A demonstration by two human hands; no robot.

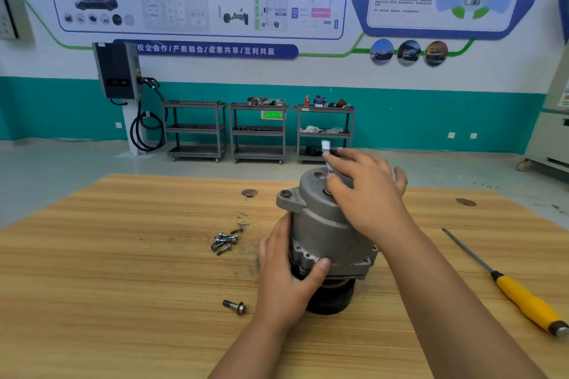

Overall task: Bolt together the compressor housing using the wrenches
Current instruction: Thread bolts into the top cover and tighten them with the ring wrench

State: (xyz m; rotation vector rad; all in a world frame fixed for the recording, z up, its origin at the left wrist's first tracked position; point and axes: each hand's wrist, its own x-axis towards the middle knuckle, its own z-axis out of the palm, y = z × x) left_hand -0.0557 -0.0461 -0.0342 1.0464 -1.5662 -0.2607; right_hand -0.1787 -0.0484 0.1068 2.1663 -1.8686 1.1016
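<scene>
My left hand (289, 280) grips the compressor housing (320, 224) low on its side, with the thumb across the flange. My right hand (366, 194) lies on its top, fingers spread and the thumb held wide. The housing stands upright on its black pulley (332, 298), right of the middle of the table (123, 286) and set back from the far edge. A cluster of bolts (224, 241) lies to its left, and a single bolt (234, 307) lies near my left wrist. Beyond them, wood runs broad to the left edge. A yellow-handled screwdriver (523, 301) lies apart by the right edge.
</scene>
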